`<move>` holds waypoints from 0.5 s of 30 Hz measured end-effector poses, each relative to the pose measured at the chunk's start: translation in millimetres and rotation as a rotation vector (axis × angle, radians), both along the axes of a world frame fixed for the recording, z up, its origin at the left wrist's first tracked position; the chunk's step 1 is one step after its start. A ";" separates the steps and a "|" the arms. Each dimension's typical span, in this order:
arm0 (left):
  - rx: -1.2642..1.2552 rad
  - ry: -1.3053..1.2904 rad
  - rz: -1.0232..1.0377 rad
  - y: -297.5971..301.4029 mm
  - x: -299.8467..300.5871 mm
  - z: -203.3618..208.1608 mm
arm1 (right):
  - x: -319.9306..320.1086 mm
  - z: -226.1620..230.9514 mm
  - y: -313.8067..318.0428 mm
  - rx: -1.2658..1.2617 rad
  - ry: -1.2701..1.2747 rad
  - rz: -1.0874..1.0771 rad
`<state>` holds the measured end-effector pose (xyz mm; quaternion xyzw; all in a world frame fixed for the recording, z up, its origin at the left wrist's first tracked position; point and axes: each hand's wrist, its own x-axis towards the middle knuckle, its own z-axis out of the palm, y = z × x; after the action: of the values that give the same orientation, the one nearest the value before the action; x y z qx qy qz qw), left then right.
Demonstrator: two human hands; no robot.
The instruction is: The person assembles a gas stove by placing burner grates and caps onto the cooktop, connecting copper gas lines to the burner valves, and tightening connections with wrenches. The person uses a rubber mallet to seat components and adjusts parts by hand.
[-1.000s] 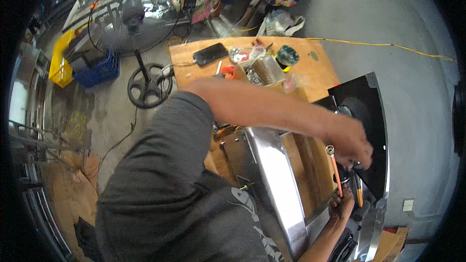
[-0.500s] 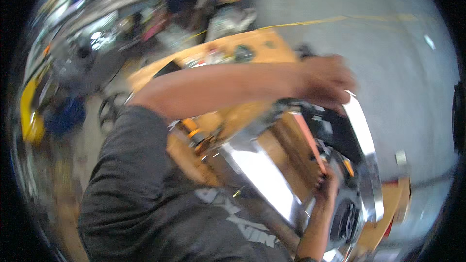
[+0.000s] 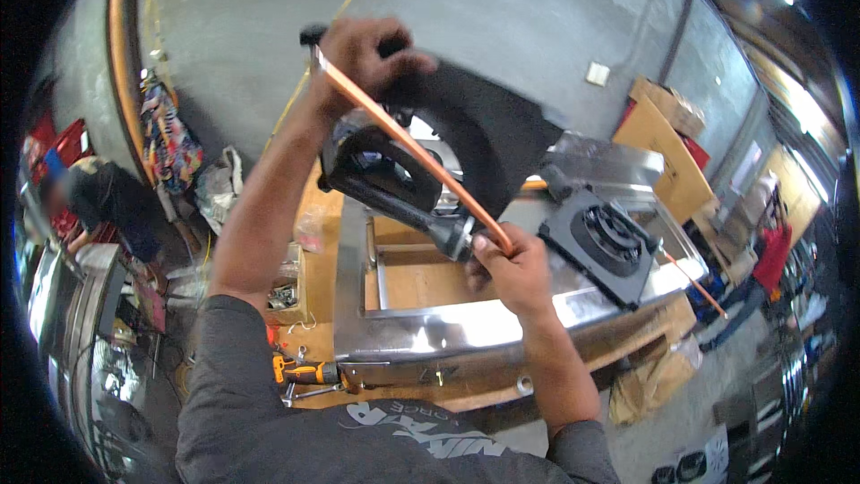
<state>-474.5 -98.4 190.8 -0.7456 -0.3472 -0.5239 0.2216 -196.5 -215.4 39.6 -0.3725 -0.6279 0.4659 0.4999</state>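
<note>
Copper tube runs slantwise between both hands. Left hand has its fingers curled shut around the tube's upper end, with the edge of a black curved panel just beyond the knuckles. Right hand pinches the tube's lower end, fingers closed on it, right beside the dark cylindrical fitting of a black burner part. Below the right fingers lies a stainless steel frame on a wooden bench; a square black fan grille sits to their right, an orange-handled screwdriver lower left
</note>
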 end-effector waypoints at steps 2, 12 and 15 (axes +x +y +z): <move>-0.108 0.110 -0.086 -19.2 33.5 29.9 | 19.4 18.9 -41.5 0.074 0.032 -0.057; -0.864 0.468 -0.175 41.4 133.5 -119.6 | 76.5 -13.1 -98.7 -0.305 0.345 -0.177; -0.852 0.515 -0.129 57.7 148.3 -155.0 | 97.6 -49.3 -66.0 -0.316 0.349 -0.174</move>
<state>-326.2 -40.6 35.8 -0.8949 -0.4175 -0.1471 -0.0569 -99.0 -281.4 -9.6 -0.4126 -0.4168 0.5707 0.5748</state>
